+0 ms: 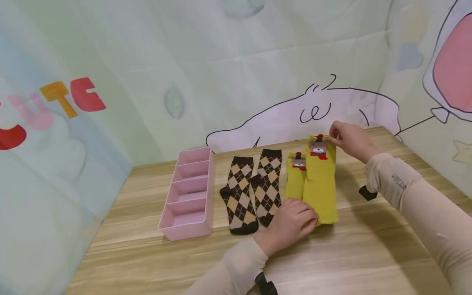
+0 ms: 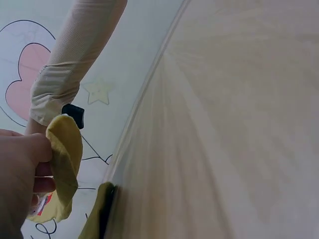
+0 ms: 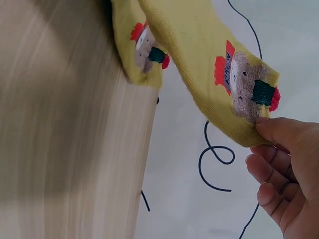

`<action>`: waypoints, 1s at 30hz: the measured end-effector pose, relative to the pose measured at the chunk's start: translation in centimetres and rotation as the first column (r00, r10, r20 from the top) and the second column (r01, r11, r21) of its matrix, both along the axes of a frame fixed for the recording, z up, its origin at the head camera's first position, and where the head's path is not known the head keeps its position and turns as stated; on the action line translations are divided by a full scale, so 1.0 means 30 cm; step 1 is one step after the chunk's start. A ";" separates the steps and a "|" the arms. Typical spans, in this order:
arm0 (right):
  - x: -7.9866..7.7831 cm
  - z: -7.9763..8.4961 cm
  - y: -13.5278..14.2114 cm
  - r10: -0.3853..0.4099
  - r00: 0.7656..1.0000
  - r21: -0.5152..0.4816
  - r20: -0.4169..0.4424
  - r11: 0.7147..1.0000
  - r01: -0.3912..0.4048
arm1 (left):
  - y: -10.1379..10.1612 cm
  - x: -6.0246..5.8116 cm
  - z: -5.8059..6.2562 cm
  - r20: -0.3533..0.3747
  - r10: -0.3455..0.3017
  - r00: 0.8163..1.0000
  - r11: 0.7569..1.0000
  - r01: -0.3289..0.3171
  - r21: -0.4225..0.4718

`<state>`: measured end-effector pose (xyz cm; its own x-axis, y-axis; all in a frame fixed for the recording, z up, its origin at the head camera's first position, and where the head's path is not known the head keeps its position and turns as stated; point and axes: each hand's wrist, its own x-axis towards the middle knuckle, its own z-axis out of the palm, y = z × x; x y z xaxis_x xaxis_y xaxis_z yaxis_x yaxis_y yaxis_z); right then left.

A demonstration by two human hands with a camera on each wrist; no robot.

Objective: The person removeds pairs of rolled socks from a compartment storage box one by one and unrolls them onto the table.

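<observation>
A yellow sock (image 1: 321, 186) with a bear face on its cuff is stretched lengthwise between the two hands, raised off the table. The right hand (image 1: 352, 140) pinches a corner of the cuff between thumb and finger, as the right wrist view also shows. At the other end, the left hand (image 1: 289, 224) grips the toe (image 2: 66, 142). A matching yellow sock (image 1: 294, 182) lies flat on the table just left of the held one, its lower end hidden behind the left hand. Two brown argyle socks (image 1: 241, 198) (image 1: 271, 180) lie side by side further left.
A pink organizer box (image 1: 211, 196) with several compartments in a row stands left of the argyle socks. The wooden table (image 1: 140, 246) meets a printed cloth backdrop (image 1: 155, 82) at its back and sides.
</observation>
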<state>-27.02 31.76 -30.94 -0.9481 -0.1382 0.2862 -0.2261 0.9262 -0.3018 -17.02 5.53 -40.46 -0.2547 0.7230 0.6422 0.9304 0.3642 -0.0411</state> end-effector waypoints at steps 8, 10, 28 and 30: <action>0.000 -0.022 0.028 0.000 1.000 0.010 0.017 1.000 0.000 | 0.040 0.017 -0.008 0.027 -0.022 0.999 1.000 0.022 -0.014; -0.001 -0.030 0.035 -0.004 1.000 0.017 0.028 1.000 0.004 | 0.049 0.022 -0.010 0.028 -0.028 0.999 0.999 0.029 -0.014; -0.046 -0.165 0.066 -0.010 0.995 0.052 0.104 0.999 0.004 | 0.098 0.035 -0.038 0.099 0.037 0.994 0.970 -0.012 -0.242; -0.051 -0.178 0.067 -0.014 0.993 0.049 0.116 0.999 0.008 | 0.100 0.032 -0.043 0.093 0.040 0.995 0.968 -0.015 -0.250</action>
